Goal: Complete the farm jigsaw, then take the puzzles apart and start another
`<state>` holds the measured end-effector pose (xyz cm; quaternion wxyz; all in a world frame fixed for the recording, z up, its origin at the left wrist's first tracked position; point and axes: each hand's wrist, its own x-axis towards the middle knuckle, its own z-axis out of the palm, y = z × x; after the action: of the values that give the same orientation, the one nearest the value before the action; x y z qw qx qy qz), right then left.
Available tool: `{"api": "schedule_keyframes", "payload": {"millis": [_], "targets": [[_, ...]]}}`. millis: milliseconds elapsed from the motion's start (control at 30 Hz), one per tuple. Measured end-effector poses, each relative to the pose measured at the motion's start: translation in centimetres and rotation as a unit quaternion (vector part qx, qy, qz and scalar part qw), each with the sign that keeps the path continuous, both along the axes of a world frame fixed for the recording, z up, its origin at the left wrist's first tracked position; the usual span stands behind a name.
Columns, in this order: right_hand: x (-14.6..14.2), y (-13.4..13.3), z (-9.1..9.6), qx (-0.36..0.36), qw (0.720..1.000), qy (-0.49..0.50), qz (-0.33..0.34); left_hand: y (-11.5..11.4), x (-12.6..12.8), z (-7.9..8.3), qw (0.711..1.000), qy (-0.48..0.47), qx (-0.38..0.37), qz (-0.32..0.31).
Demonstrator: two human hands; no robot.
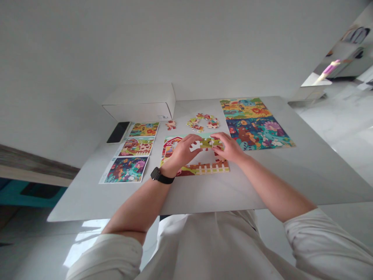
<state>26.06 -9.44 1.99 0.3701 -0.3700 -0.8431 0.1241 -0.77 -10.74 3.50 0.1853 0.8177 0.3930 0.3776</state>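
A farm jigsaw puzzle (pixel 214 169) lies partly assembled on the table, with a gap in its middle. At the upper part of that gap are green puzzle pieces (pixel 207 143). My left hand (pixel 184 151), wearing a black watch on the wrist, pinches the left end of these pieces between thumb and forefinger. On their right end, my right hand (pixel 230 148) has its thumb and fingers closed in a similar way. Whether the pieces are raised or flat I cannot tell. Several loose puzzle pieces (pixel 212 123) lie beyond my hands, and another loose piece (pixel 171 125) sits to their left.
On the left lie a picture sheet (pixel 127 170) with three scenes and a black phone (pixel 118 132). A white box (pixel 140 102) stands behind them against the wall. Two finished-looking colourful puzzle pictures (pixel 258 123) cover the table's back right. The table's front edge runs close to my body.
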Motion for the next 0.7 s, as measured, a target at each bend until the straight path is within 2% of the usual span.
{"api": "schedule_keyframes", "payload": {"millis": [100,300,467,700], "targets": [[0.6,0.5,-0.1,0.005,1.000,-0.025,-0.017,0.1,-0.2,0.1,1.000,0.010,-0.005,0.014],[2.1,1.6,-0.4,-0.024,0.989,-0.104,-0.105,0.8,-1.2,0.1,0.999,0.025,-0.001,0.037],[2.5,1.6,-0.8,-0.041,0.977,-0.171,-0.119,2.2,-1.7,0.3,0.996,0.057,0.021,0.066],[2.5,1.8,-1.2,-0.046,0.975,-0.193,-0.097,4.5,0.3,0.5,0.993,0.112,0.020,-0.001]]}}
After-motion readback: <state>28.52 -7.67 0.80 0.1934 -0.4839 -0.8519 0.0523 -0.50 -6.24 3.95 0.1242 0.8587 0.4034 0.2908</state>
